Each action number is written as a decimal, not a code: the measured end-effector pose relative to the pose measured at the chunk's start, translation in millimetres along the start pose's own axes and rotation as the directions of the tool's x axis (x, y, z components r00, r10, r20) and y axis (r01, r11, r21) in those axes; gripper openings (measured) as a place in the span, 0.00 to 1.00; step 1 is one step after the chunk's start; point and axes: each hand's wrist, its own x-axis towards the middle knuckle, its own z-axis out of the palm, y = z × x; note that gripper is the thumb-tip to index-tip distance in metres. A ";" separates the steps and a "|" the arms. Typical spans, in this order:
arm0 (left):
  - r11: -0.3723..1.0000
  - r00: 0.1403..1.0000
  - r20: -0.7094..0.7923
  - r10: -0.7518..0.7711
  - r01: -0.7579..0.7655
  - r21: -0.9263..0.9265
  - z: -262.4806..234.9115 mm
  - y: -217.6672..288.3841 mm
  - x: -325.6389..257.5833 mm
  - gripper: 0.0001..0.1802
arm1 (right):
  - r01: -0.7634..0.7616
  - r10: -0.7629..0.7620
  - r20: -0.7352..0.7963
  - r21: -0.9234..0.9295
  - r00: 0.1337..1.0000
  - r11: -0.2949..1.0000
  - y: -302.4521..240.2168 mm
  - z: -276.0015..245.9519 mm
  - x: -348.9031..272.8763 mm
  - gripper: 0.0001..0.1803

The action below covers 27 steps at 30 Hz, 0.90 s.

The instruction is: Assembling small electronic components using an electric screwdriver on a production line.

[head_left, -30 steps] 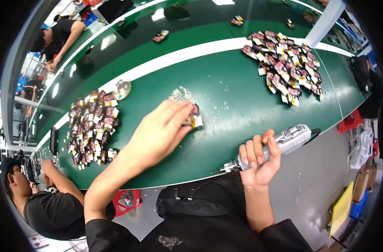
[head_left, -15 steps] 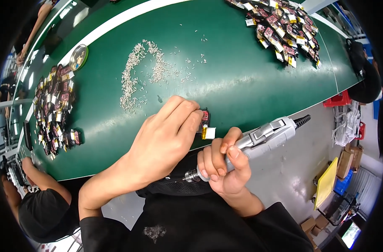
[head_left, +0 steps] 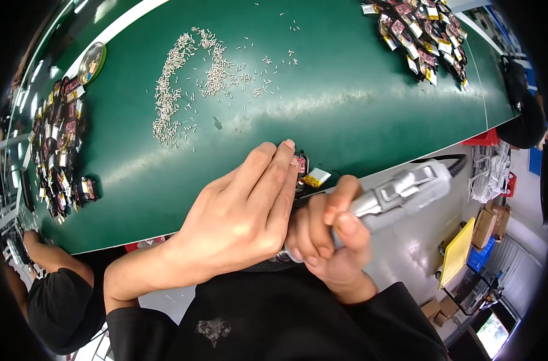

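Observation:
My left hand (head_left: 241, 207) reaches over the table's front edge, its fingers long and close together. Its fingertips press against a small black electronic unit (head_left: 302, 163) with a reddish circuit board; the thumb is hidden. A white and yellow battery pouch (head_left: 316, 177) sticks out from the unit to the right. My right hand (head_left: 331, 234) is wrapped round a grey electric screwdriver (head_left: 400, 194), blurred by motion, its lever up and its black cable trailing right. The tool's tip is hidden behind my left hand.
Many small pale pins or screws (head_left: 167, 99) lie scattered on the green table (head_left: 346, 126). Piles of similar units stand at left (head_left: 60, 144) and far right (head_left: 427, 39). A round green-rimmed dish (head_left: 92, 62) sits behind the left pile. Another person's arm (head_left: 54, 249) is at left.
My left fingers have straightened over the unit, and its battery pouch has tilted. The screwdriver has shifted slightly right, its tip passing out of sight behind my left hand. The whole view has shifted.

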 end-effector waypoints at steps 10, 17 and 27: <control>0.999 0.998 0.044 0.042 -0.043 0.019 -1.4 4.0 -4.3 0.23 | 0.394 -0.324 0.298 -0.212 0.898 0.894 -84.5 12.9 53.6 0.18; 1.000 0.999 0.021 0.024 -0.024 0.013 2.1 3.3 -6.3 0.24 | 0.399 -0.319 0.295 -0.276 0.901 0.874 -67.1 0.2 69.7 0.19; 1.000 1.000 -0.002 0.014 -0.014 -0.016 3.7 1.0 -5.5 0.24 | 0.381 -0.264 0.344 -0.338 0.901 0.861 -73.0 0.9 73.3 0.19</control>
